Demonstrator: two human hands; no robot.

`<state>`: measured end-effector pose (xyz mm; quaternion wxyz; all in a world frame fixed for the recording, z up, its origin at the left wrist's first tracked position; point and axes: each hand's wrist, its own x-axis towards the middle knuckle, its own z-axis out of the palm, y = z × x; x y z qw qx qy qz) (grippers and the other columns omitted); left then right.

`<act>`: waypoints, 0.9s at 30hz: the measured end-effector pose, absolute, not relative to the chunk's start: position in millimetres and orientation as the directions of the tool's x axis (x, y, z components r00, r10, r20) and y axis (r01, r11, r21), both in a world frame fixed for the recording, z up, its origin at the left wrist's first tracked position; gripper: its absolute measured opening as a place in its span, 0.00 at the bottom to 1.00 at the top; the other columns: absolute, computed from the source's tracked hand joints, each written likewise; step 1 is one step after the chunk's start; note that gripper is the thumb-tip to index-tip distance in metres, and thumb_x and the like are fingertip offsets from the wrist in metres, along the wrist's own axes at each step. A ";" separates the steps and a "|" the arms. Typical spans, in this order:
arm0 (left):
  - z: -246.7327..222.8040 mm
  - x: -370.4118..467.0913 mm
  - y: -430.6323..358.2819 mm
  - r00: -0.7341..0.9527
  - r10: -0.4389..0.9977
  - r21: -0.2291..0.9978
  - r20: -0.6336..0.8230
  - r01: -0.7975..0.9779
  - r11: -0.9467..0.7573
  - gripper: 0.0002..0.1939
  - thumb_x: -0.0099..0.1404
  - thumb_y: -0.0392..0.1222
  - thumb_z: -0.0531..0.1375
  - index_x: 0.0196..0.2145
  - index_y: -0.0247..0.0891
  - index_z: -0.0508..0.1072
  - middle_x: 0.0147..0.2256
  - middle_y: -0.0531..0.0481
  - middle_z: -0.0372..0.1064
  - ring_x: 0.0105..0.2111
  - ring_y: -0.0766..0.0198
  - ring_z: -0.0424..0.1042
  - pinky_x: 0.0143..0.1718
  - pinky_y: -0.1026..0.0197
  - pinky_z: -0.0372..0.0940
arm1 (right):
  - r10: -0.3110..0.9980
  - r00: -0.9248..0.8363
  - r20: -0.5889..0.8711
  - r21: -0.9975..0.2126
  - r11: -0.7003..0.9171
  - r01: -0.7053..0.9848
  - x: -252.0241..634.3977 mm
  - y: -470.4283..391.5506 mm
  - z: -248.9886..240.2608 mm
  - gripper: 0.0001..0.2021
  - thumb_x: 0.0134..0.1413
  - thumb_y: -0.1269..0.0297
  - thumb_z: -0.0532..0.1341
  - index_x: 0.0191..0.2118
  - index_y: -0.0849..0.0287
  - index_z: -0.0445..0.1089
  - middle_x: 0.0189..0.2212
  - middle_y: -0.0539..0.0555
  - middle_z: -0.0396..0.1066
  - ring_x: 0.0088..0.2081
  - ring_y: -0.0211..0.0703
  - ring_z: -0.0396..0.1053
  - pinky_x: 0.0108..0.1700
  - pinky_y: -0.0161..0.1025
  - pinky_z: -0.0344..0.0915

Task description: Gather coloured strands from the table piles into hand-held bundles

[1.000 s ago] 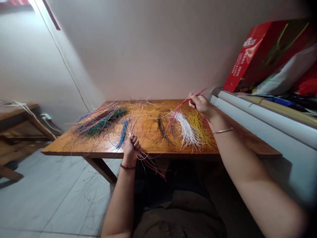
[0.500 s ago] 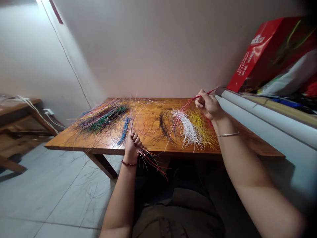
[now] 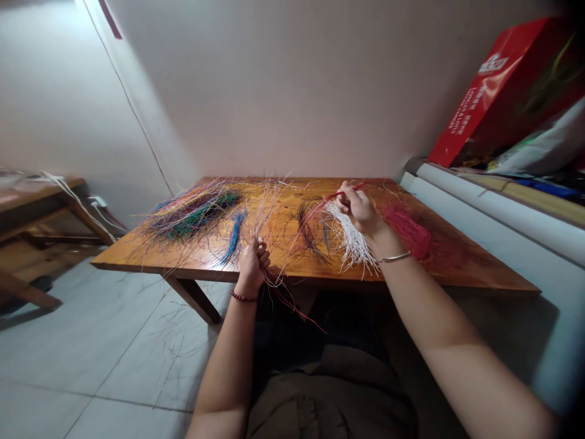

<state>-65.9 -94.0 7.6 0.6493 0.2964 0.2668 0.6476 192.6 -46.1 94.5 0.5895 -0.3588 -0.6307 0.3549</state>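
Near the table's front edge, my left hand (image 3: 255, 259) is closed around a bundle of thin mixed-colour strands (image 3: 266, 210), whose ends stick out above and below the fist. My right hand (image 3: 356, 207) pinches some red strands (image 3: 329, 200) over the top of a white bundle (image 3: 351, 241). A red bundle (image 3: 409, 231) lies right of my right wrist. Between my hands are dark strands (image 3: 311, 231). Left of my left hand lies a small blue bundle (image 3: 235, 238).
A large pile of multicoloured strands (image 3: 192, 213) covers the left part of the wooden table (image 3: 484, 274). A red box (image 3: 489, 91) and a white bag stand at the right. Another wooden table (image 3: 41, 207) with white cables is at the far left.
My right hand has moved left and slightly down with the red strands, from the right side to above the white bundle. The red bundle shows now. My left hand keeps its hold.
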 end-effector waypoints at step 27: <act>6.8 -65.6 -95.4 0.095 0.993 0.810 0.067 -0.587 0.002 0.17 0.52 0.48 0.63 0.24 0.35 0.60 0.17 0.62 0.44 0.12 0.79 0.41 0.11 0.72 0.36 | 0.842 0.133 0.523 -0.842 0.535 -0.073 197.6 -17.5 88.0 0.26 0.51 0.41 0.53 0.19 0.57 0.45 0.15 0.45 0.44 0.15 0.30 0.45 0.16 0.32 0.44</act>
